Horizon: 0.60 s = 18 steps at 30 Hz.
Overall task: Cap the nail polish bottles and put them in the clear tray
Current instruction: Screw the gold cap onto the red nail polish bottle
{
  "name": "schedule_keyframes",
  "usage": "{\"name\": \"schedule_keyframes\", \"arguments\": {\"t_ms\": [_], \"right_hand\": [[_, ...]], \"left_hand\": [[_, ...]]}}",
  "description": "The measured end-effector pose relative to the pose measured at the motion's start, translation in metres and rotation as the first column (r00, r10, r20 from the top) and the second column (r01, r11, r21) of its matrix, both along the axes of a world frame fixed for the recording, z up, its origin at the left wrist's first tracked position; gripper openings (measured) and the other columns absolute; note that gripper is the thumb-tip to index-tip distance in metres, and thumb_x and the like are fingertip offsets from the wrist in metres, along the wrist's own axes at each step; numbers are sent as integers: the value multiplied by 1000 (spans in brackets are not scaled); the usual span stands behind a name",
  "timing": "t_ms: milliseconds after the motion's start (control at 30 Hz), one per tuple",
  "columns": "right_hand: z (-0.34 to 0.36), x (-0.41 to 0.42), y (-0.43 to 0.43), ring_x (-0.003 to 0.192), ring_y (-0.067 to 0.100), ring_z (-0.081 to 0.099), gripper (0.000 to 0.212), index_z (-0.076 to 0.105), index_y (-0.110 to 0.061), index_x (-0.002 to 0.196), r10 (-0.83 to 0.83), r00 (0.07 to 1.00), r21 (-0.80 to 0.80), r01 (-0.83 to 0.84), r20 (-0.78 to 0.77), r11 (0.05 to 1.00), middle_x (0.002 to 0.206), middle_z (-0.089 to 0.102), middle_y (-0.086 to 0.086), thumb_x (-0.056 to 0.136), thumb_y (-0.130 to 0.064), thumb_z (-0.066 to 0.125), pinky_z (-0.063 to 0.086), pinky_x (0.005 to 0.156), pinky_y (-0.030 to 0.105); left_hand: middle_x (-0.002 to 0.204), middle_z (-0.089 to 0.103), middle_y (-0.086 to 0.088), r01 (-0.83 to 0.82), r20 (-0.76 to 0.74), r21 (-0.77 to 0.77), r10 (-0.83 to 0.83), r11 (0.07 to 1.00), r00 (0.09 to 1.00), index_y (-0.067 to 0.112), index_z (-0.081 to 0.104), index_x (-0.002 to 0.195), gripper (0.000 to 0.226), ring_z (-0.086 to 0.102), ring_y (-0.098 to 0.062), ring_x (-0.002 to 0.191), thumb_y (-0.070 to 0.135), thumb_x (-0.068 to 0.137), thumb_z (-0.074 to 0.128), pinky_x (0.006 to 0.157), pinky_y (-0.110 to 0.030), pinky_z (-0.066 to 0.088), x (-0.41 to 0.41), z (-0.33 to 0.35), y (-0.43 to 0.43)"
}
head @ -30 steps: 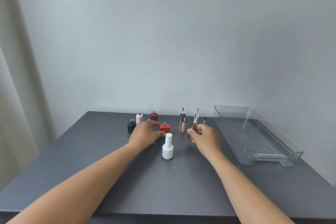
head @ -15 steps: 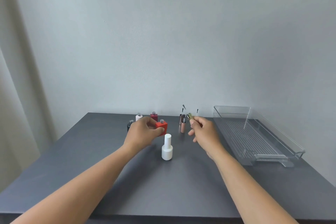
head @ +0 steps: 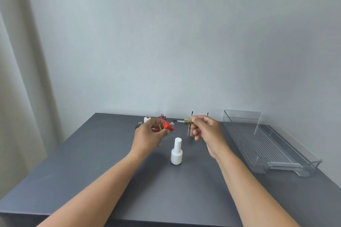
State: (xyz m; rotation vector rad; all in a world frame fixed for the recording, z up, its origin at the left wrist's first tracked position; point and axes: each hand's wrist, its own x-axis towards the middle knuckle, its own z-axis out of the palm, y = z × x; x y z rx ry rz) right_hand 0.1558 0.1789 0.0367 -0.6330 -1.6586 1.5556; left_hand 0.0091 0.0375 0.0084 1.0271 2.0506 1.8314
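Left hand (head: 149, 134) clamps tilted red bottle (head: 168, 126), right hand (head: 206, 131) pinches gold brush cap (head: 188, 121) beside it; misaligned brush could smear the neck.

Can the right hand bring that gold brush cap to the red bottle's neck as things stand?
Probably yes. The right hand holds the gold cap, brush toward the red bottle, which the left hand tilts with its open neck facing it. Only open air lies between.
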Motion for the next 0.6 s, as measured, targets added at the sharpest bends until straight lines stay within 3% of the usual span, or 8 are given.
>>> {"name": "schedule_keyframes", "arguments": {"t_ms": [367, 600], "right_hand": [[-5, -2, -2, 55, 17, 50, 14, 73, -8, 86, -19, 999, 17, 18, 30, 1000, 67, 59, 6, 88, -18, 62, 42, 44, 26], [-7, -3, -4, 51, 12, 48, 12, 72, -12, 86, -23, 998, 64, 19, 60, 998, 65, 58, 4, 88, -18, 62, 42, 44, 24]], "left_hand": [[81, 63, 3, -15, -19, -37, 15, 999, 1000, 42, 74, 86, 20, 56, 1, 52, 27, 76, 84, 54, -28, 61, -2, -4, 1], [76, 66, 7, -24, -55, -56, 21, 998, 998, 48, 74, 83, 23, 56, -1, 53, 29, 76, 83, 58, -36, 63, -2, -3, 1]]}}
